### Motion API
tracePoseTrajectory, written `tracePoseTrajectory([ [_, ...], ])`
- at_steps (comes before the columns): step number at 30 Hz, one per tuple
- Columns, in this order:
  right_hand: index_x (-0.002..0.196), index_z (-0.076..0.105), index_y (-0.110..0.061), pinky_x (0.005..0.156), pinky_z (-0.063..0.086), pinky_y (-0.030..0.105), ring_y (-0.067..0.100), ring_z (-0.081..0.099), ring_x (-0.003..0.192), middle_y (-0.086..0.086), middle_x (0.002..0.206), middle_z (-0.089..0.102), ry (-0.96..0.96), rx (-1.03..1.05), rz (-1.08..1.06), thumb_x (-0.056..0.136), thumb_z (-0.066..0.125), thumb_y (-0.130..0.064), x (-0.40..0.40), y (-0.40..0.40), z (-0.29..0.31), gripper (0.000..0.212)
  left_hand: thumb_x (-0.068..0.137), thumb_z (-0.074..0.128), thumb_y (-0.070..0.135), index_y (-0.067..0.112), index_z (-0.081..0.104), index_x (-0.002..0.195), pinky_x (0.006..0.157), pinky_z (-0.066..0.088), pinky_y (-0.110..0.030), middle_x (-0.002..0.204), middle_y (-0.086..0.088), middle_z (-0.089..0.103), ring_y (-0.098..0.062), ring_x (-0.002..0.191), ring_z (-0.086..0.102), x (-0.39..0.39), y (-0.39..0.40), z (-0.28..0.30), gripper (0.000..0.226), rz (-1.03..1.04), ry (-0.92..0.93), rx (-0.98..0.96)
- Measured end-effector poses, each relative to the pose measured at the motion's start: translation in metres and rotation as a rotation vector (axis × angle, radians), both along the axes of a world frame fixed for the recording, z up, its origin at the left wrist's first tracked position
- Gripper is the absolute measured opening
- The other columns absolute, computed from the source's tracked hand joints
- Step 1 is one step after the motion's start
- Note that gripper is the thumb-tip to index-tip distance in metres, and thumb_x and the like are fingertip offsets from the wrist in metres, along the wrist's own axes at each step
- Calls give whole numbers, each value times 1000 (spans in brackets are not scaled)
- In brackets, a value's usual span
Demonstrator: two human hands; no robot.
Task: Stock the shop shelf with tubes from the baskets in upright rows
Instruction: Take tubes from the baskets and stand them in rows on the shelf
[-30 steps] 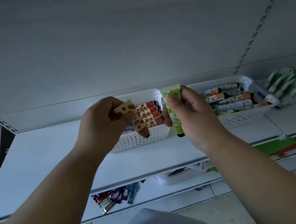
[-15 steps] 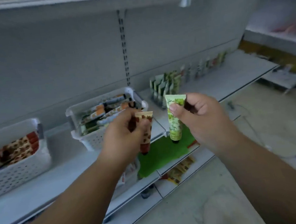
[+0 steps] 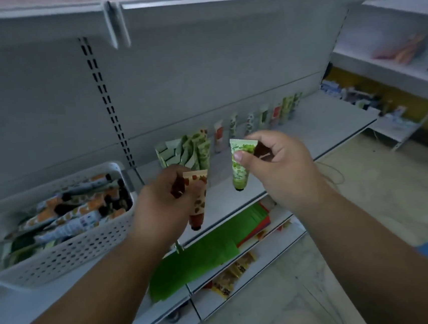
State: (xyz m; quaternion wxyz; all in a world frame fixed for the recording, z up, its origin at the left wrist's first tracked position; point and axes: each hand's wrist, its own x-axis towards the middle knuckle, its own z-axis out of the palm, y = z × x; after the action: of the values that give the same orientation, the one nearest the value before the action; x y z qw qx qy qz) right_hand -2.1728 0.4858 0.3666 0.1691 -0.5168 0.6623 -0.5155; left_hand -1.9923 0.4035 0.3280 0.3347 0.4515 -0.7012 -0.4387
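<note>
Hands at work: my left hand (image 3: 163,206) pinches a brown-spotted tube (image 3: 197,200), my right hand (image 3: 281,165) a green tube (image 3: 241,167), above the shelf (image 3: 321,125).

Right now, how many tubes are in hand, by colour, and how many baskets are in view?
Green tube, pinched in the right hand grip: 1
Brown-patterned tube, held by the left hand: 1
White basket of loose tubes: 1
Total: 2 tubes in hand, 1 basket. Shelved tubes are too blurred to count.
</note>
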Motion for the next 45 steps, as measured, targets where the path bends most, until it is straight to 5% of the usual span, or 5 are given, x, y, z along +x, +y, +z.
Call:
tracePoseTrajectory([
  [7,94,71,-27,76,54,49,29,64,83,11,87,68,15,32,155,88,70,-31,-52,-66,-14,7,89,65,30,33,63,90,61,48,-22,72,10,69,0,65,63,-24,-18,1,4,144,-63,-27],
  [17,109,72,-20,70,44,21,10,62,84,-5,94,69,360,144,516,86,73,-32,-89,-149,-46,27,88,67,16,26,64,82,56,47,-15,69,7,70,-6,60,66,-64,17,-7,13,559,-34,-4],
  [25,104,72,-19,71,49,29,16,63,83,-1,91,70,496,120,670,87,71,-30,-85,-168,-71,20,84,70,20,34,64,81,61,47,-25,73,15,68,-2,68,63,-84,49,-18,16,767,-54,-5],
  [39,104,69,-16,75,49,29,14,59,86,-2,98,61,565,130,612,89,67,-25,-75,-160,-55,18,87,68,25,32,65,85,67,53,-32,73,7,71,-8,71,67,-72,26,-14,8,574,-30,16],
  [45,88,70,-23,61,43,8,-7,57,69,-18,75,65,241,238,757,91,66,-28,-84,-119,-13,7,77,79,24,32,52,89,59,50,-22,74,11,68,-6,65,63,-90,4,-10,31,477,56,-13],
])
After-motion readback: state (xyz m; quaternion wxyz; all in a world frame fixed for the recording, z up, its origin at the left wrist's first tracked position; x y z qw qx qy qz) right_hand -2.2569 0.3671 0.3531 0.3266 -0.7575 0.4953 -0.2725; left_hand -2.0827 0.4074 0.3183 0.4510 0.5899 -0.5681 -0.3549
